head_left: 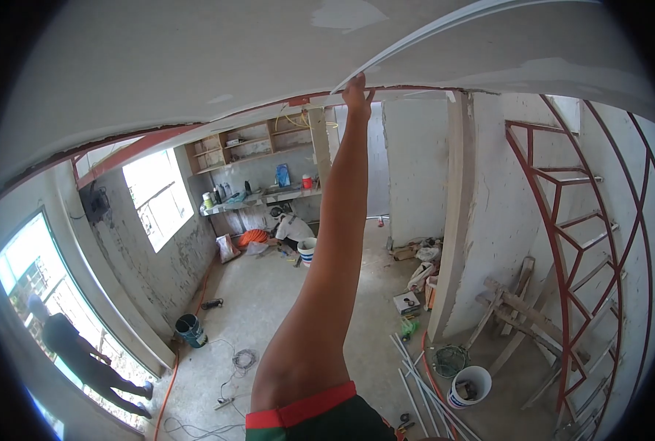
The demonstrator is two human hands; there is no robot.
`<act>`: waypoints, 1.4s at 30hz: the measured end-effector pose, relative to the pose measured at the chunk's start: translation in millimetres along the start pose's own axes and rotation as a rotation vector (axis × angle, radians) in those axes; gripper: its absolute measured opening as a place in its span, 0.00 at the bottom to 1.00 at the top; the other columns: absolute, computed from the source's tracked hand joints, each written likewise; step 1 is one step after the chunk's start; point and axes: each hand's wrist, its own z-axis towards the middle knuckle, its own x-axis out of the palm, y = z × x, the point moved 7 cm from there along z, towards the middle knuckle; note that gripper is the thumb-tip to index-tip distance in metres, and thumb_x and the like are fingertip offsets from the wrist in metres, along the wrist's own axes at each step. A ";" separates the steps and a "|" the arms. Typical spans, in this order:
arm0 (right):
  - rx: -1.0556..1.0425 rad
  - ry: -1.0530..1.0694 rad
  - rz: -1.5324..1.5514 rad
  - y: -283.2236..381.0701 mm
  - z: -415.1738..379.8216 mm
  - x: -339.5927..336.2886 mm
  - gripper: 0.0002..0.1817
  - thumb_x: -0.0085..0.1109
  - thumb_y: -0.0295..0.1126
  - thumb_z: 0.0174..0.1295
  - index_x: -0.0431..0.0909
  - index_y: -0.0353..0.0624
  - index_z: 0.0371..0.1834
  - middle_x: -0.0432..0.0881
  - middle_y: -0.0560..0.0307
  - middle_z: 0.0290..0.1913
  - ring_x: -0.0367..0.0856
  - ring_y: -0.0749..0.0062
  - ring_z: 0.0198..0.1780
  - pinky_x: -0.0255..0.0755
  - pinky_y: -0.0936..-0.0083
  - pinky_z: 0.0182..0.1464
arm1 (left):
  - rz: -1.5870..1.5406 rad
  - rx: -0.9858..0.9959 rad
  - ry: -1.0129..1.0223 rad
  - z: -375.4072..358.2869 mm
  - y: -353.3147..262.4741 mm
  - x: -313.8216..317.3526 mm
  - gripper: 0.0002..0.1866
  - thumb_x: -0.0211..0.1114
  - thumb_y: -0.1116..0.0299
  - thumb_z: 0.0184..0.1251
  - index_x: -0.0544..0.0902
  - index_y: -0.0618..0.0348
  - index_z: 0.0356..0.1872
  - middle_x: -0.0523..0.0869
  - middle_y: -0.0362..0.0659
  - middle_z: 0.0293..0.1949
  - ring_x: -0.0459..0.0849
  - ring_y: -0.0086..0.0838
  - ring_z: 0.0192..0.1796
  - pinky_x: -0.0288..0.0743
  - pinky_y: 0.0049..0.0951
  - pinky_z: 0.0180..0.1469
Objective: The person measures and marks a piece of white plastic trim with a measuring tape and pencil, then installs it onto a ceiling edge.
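Observation:
My left arm reaches straight up through the middle of the view, in a dark green sleeve with a red band. At its end, my left hand (357, 97) is at the ceiling, its fingers closed against the near end of a long, thin white strip (430, 29). The strip curves away to the upper right along the grey ceiling (195, 66), which has white patches. Just beyond the hand runs a reddish-brown metal edge (268, 105). My right hand is out of view.
A person (77, 353) stands by the bright doorway at left; another person (292, 229) crouches near the counter. Below are white strips (423, 389), a white bucket (469, 387), a dark bucket (191, 331) and cables (243, 359). A red metal frame (555, 213) leans at right.

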 end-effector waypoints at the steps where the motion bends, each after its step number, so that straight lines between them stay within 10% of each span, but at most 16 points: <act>1: 0.003 0.002 0.005 0.4 0.0 -0.4 0.19 0.59 0.44 0.60 0.78 0.36 0.38 0.81 0.52 0.33 0.79 0.71 0.36 0.71 0.75 0.44 | 0.001 0.001 0.001 0.5 -0.4 1.8 0.03 0.61 0.67 0.61 0.77 0.50 0.33 0.63 0.32 0.24 0.62 0.17 0.29 0.67 0.41 0.52; 13: 0.001 0.001 0.010 2.2 -0.3 -3.3 0.18 0.59 0.43 0.60 0.78 0.36 0.38 0.81 0.54 0.33 0.79 0.73 0.36 0.70 0.77 0.43 | 0.063 -0.021 -0.042 5.3 -0.5 4.6 0.05 0.62 0.67 0.60 0.74 0.51 0.33 0.63 0.33 0.25 0.63 0.19 0.31 0.70 0.40 0.51; 19: 0.008 -0.001 0.017 -0.1 -2.1 -3.8 0.18 0.59 0.43 0.60 0.78 0.36 0.38 0.81 0.55 0.32 0.78 0.75 0.35 0.70 0.78 0.43 | 0.052 -0.012 -0.050 6.4 0.2 0.6 0.07 0.60 0.65 0.61 0.75 0.55 0.36 0.73 0.38 0.42 0.70 0.29 0.47 0.69 0.40 0.51; 42: -0.035 -0.012 0.009 8.5 4.4 -16.7 0.18 0.59 0.43 0.60 0.78 0.36 0.37 0.82 0.58 0.31 0.77 0.79 0.34 0.69 0.81 0.42 | 0.069 -0.006 -0.048 6.3 -10.2 7.5 0.05 0.60 0.66 0.61 0.73 0.50 0.31 0.64 0.33 0.25 0.66 0.20 0.32 0.69 0.43 0.53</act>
